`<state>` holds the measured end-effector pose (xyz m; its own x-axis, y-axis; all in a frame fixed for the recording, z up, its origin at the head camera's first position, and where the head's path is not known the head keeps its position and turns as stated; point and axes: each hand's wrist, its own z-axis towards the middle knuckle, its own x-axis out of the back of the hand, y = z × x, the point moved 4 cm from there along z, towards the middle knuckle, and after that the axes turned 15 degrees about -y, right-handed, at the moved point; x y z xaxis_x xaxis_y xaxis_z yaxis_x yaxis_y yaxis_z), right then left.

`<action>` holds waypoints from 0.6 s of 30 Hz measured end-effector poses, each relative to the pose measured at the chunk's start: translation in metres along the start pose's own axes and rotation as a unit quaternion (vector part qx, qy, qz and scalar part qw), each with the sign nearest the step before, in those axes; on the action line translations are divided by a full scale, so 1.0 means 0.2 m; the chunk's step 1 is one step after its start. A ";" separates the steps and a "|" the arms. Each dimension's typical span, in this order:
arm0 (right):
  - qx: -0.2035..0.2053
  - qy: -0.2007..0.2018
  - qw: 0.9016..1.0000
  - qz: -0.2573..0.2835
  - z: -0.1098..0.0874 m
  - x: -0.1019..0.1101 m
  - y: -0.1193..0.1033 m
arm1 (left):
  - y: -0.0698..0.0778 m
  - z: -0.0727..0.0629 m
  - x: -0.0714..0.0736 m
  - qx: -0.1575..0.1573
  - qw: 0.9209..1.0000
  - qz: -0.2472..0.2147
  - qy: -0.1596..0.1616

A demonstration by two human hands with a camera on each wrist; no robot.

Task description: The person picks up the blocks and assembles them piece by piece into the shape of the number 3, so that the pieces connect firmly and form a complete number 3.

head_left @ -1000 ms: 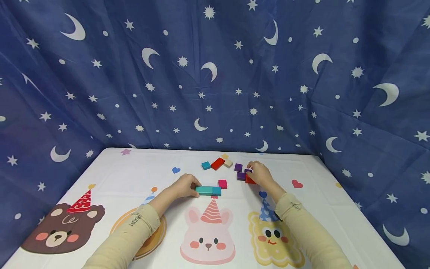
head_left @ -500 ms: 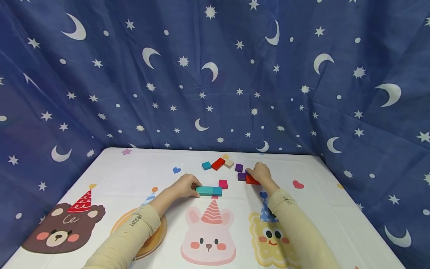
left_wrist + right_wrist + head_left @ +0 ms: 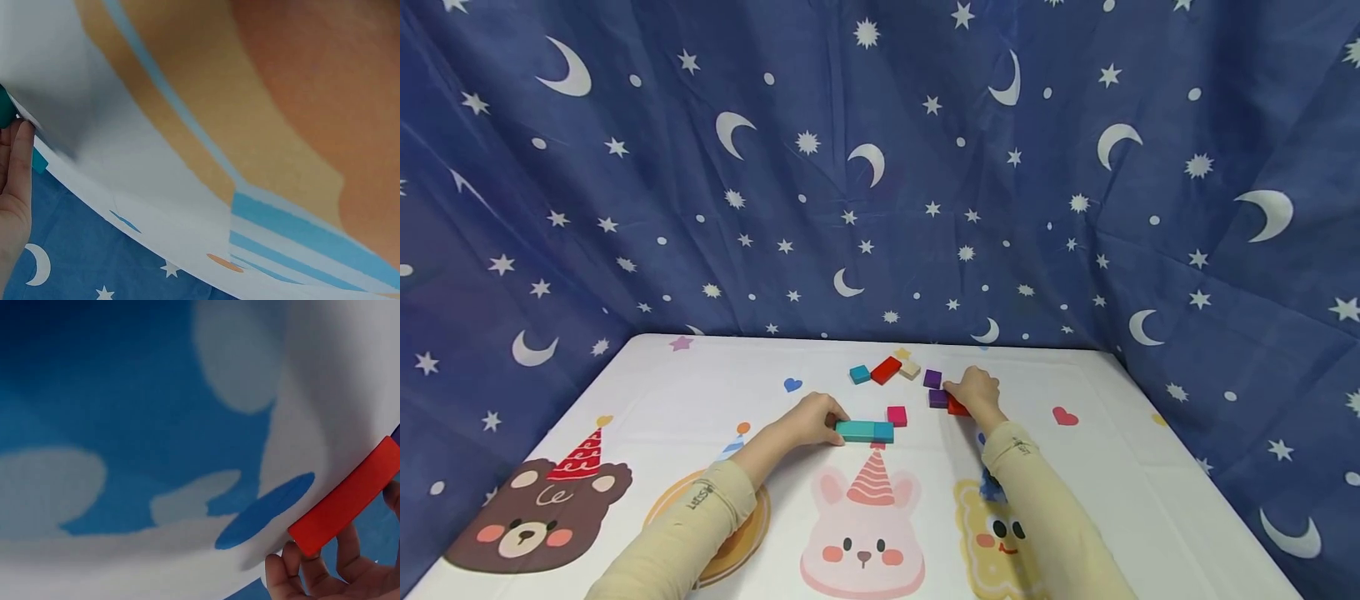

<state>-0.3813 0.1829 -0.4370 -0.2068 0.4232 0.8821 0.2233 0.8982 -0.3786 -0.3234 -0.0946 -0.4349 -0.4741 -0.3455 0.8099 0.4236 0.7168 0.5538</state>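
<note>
In the head view my left hand (image 3: 812, 419) holds the left end of a long teal block (image 3: 854, 431) between thumb and fingers. A shorter blue block (image 3: 883, 432) sits against its right end. My right hand (image 3: 976, 393) has its fingers curled at a red block (image 3: 957, 406). The right wrist view shows that red block (image 3: 347, 497) with fingertips at one end and the thumb near the other. Beside it is a purple block (image 3: 937, 399), with another purple block (image 3: 932, 379) behind. A third purple block is hidden by the right hand. In the left wrist view, fingers (image 3: 19, 153) touch teal.
A pink block (image 3: 897, 416) lies behind the teal and blue pair. Farther back are a blue block (image 3: 860, 374), a red block (image 3: 887, 370) and a cream block (image 3: 910, 370). A white printed cloth (image 3: 700, 392) covers the table, and a blue curtain (image 3: 880, 167) hangs behind.
My right hand has shifted slightly left over the blocks, now covering one purple block and more of the red one. The left hand stays at the teal block.
</note>
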 end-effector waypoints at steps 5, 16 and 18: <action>-0.004 0.006 1.000 0.011 0.00 0.01 0.00 | 0.00 -0.01 0.00 0.000 1.000 0.003 0.003; 0.013 0.010 0.999 0.043 0.00 0.03 0.03 | -0.01 0.00 0.00 0.007 1.000 0.001 0.001; 0.015 0.011 0.999 0.044 -0.01 0.04 0.03 | -0.01 0.00 0.00 0.005 1.000 -0.001 0.000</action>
<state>-0.3801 0.1924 -0.4315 -0.1665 0.4990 0.8505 0.2105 0.8606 -0.4637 -0.3248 -0.0961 -0.4364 -0.4748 -0.3467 0.8090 0.4148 0.7226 0.5531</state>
